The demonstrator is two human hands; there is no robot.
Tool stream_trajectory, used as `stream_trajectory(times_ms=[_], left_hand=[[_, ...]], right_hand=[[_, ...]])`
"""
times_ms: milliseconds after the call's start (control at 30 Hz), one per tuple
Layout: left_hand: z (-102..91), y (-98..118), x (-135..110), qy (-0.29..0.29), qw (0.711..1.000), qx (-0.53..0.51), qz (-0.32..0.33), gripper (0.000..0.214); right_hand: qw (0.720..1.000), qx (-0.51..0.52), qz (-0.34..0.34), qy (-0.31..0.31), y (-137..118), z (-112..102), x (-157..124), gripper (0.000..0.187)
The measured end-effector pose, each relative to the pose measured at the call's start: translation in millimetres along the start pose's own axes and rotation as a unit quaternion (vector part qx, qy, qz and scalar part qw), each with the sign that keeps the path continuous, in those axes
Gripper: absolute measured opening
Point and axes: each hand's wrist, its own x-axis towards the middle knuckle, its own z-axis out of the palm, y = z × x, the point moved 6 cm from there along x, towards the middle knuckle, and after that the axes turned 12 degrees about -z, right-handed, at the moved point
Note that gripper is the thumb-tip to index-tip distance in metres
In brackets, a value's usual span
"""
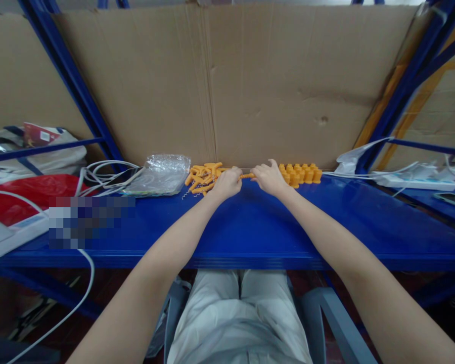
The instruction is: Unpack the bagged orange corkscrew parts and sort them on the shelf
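Up at the back stands a broad brown cardboard panel (296, 91), and before it runs the glossy blue bench (246, 222). Off to the left lies a clear plastic packet (163, 177); nearer the middle, a loose pile of orange handle-like pieces with thin wire spirals (202, 177); to the right, orange knobbed blocks in close rows (303, 175). Between them, the left hand (229, 183) is curled closed and the right hand (268, 178) half-curled, one digit raised, both gripping a slim orange ridged rod (246, 176)!
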Motion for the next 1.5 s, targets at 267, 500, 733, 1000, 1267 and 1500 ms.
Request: stream_trajectory(times_ms=[267, 500, 733, 1000, 1267, 1500], left_hand=[[-6.5, 3.4, -2.2, 0.014, 1.000, 0.022, -0.002, 0.025], [-12.9, 13.1, -8.7, 0.036, 0.998, 0.049, 0.030, 0.024], [-9.5, 12.2, -9.0, 0.030, 0.998, 0.056, 0.025, 0.022], [-9.5, 14.3, -10.6, 0.016, 0.997, 0.071, 0.013, 0.024], [-9.3, 7.6, -5.0, 0.010, 0.999, 0.032, -0.022, 0.022], [5.9, -6.3, 3.8, -0.099, 0.977, -0.152, -0.112, 0.011]], right_hand=[[0.998, -0.026, -0.019, 0.055, 2.6, 2.1, 0.3, 0.027], [0.996, -0.038, -0.015, 0.076, 5.6, -0.2, -1.0, 0.024], [1.000, 0.006, -0.009, 0.024, -0.5, 4.8, 0.9, 0.024], [0.997, 0.068, 0.016, -0.023, -2.0, 11.3, 0.8, 0.022], [1.000, -0.001, -0.020, 0.007, -4.9, 9.7, 5.4, 0.025], [0.998, -0.043, -0.043, -0.006, -7.0, 9.1, 3.7, 0.031]])
